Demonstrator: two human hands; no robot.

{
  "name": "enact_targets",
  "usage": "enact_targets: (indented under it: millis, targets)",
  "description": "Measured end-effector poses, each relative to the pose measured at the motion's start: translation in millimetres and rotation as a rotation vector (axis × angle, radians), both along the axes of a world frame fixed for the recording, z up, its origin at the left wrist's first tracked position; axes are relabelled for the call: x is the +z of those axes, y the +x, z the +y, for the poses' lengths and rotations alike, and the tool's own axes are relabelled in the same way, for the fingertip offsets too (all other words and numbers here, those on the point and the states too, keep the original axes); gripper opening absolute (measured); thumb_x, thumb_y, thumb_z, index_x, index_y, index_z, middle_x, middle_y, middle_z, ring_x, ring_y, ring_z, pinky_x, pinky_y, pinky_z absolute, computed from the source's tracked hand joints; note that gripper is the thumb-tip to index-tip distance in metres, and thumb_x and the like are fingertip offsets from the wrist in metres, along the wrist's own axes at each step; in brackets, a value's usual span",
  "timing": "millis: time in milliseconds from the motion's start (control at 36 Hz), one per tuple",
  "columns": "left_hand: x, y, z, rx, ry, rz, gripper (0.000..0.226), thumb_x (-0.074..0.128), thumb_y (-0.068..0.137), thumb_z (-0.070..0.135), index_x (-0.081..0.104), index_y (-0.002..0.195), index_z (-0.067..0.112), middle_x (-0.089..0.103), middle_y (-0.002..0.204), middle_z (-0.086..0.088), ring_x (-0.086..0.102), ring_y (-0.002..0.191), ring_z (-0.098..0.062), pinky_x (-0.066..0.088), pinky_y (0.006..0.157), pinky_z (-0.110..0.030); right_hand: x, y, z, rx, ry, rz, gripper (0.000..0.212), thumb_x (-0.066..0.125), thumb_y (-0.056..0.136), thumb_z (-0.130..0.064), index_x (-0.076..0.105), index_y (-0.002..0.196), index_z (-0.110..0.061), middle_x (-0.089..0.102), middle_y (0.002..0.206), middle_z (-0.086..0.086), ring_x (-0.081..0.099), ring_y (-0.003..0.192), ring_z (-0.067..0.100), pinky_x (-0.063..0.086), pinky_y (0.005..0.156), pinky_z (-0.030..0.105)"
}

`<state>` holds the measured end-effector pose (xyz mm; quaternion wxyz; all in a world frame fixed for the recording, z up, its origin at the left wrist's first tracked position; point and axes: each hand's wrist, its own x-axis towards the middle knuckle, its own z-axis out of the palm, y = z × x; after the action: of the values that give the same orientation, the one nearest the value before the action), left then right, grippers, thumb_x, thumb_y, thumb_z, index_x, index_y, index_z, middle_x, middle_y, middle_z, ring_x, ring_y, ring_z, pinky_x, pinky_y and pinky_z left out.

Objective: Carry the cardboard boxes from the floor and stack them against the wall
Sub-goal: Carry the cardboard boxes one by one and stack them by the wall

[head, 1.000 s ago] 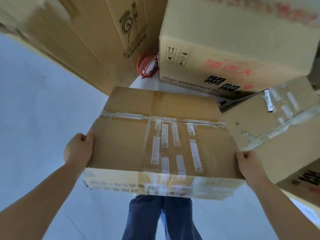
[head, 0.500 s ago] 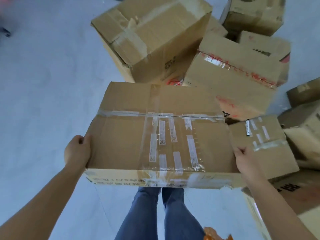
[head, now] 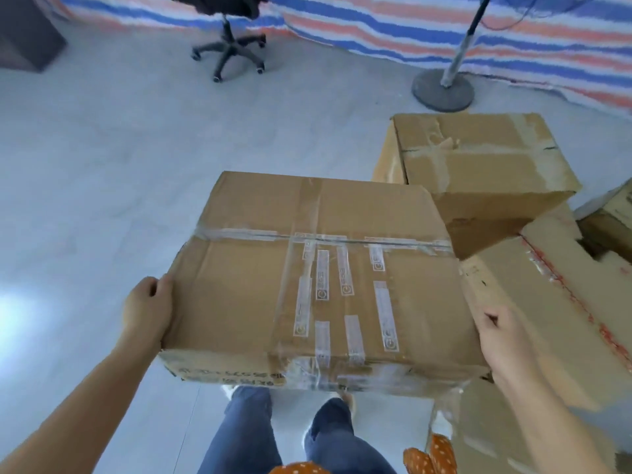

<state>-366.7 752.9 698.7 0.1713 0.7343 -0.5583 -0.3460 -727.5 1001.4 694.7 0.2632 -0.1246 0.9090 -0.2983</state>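
I carry a flat cardboard box [head: 307,278] at waist height, its top crossed with clear tape and white label strips. My left hand [head: 147,309] grips its left side, thumb on the top edge. My right hand [head: 506,347] grips its right side, fingers curled under out of sight. Other cardboard boxes lie on the floor to the right: a large taped one [head: 478,162] and one with red tape [head: 554,309] next to my right hand.
A black office chair [head: 229,46] stands at the back. A fan stand with a round base [head: 444,87] is at the back right, before a striped tarpaulin wall [head: 376,25]. A dark cabinet [head: 27,39] is at the far left. Pale floor [head: 102,165] stretches left.
The view has swung up and away from the box pile, so the chair, stand and tarpaulin now show. Both hands keep the same grip on the carried box.
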Motion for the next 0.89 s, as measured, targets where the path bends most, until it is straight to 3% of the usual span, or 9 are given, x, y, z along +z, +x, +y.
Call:
enact_targets:
  millis: [111,167,250,333,417,556,639,750,889]
  targets:
    - [4.9,67.0,2.9,0.14,-0.012,0.011,0.033,0.04,0.096,0.024,0.032,0.067,0.011,0.029,0.063,-0.005,0.026,0.058,-0.024,0.02,0.055,-0.032,-0.9,27.7,-50.0,0.15,-0.005,-0.01,0.024,0.037,0.101,-0.015,0.056,0.1,-0.001,0.056,0.096,0.03,0.056,0.086,0.037,0.038,0.069,0.035]
    - [7.5,103.1,2.8,0.214,-0.021,0.012,0.032,0.041,0.096,0.025,0.036,0.069,0.01,0.032,0.064,-0.008,0.029,0.059,-0.024,0.021,0.055,-0.033,-0.1,47.2,-80.7,0.265,0.027,-0.003,0.027,0.036,0.102,-0.027,0.059,0.095,-0.016,0.057,0.077,0.014,0.055,0.073,0.031,0.037,0.058,0.032]
    - [13.3,159.9,-0.9,0.311,-0.03,0.001,0.034,0.041,0.097,0.028,0.04,0.07,0.008,0.037,0.065,-0.008,0.034,0.061,-0.025,0.024,0.056,-0.034,3.8,87.5,-130.2,0.369,-0.028,0.011,0.032,0.035,0.103,-0.027,0.036,0.071,-0.025,0.032,0.058,-0.003,0.033,0.05,0.017,0.019,0.05,0.029]
    - [18.8,220.3,-8.9,0.408,-0.051,0.007,0.036,0.041,0.097,0.028,0.037,0.067,0.009,0.037,0.063,-0.007,0.033,0.059,-0.025,0.024,0.056,-0.033,9.4,139.1,-181.3,0.456,-0.087,0.015,0.026,0.035,0.103,-0.019,0.038,0.077,-0.022,0.038,0.067,0.001,0.037,0.059,0.019,0.021,0.054,0.03]
    - [23.3,279.2,-18.7,0.494,-0.076,0.006,0.036,0.041,0.097,0.029,0.039,0.068,0.007,0.038,0.064,-0.009,0.035,0.061,-0.026,0.025,0.056,-0.034,1.7,188.9,-233.7,0.5,-0.131,0.014,0.029,0.039,0.098,-0.029,0.048,0.082,-0.005,0.051,0.072,0.014,0.044,0.066,0.023,0.026,0.058,0.033]
    - [35.0,356.8,-28.7,0.646,-0.117,-0.002,0.035,0.041,0.096,0.028,0.038,0.068,0.007,0.035,0.064,-0.009,0.032,0.061,-0.026,0.024,0.056,-0.035,4.8,264.6,-310.8,0.661,-0.141,0.038,0.02,0.04,0.099,-0.013,0.047,0.08,-0.013,0.043,0.065,0.004,0.042,0.067,0.021,0.025,0.054,0.033]
    - [41.2,394.2,-36.1,0.731,-0.14,-0.022,0.033,0.039,0.096,0.022,0.04,0.07,0.002,0.039,0.065,-0.013,0.035,0.063,-0.028,0.024,0.056,-0.037,17.5,305.4,-351.2,0.701,-0.159,0.026,0.018,0.041,0.099,-0.014,0.057,0.096,-0.007,0.054,0.084,0.011,0.05,0.082,0.026,0.029,0.063,0.035]
    - [43.5,431.8,-52.5,0.811,-0.156,-0.037,0.031,0.038,0.096,0.02,0.05,0.081,-0.004,0.049,0.073,-0.017,0.042,0.072,-0.031,0.03,0.062,-0.039,19.5,342.3,-406.2,0.776,-0.153,0.007,0.025,0.041,0.098,-0.017,0.059,0.112,-0.006,0.062,0.112,0.009,0.055,0.103,0.026,0.036,0.077,0.032]
    - [46.4,459.4,-87.3,0.887,-0.2,-0.046,0.029,0.039,0.095,0.016,0.049,0.076,-0.003,0.044,0.067,-0.013,0.038,0.067,-0.028,0.027,0.056,-0.037,26.9,381.1,-479.8,0.836,-0.157,-0.003,0.025,0.042,0.096,-0.018,0.06,0.11,-0.008,0.063,0.11,0.011,0.058,0.104,0.03,0.039,0.076,0.033]
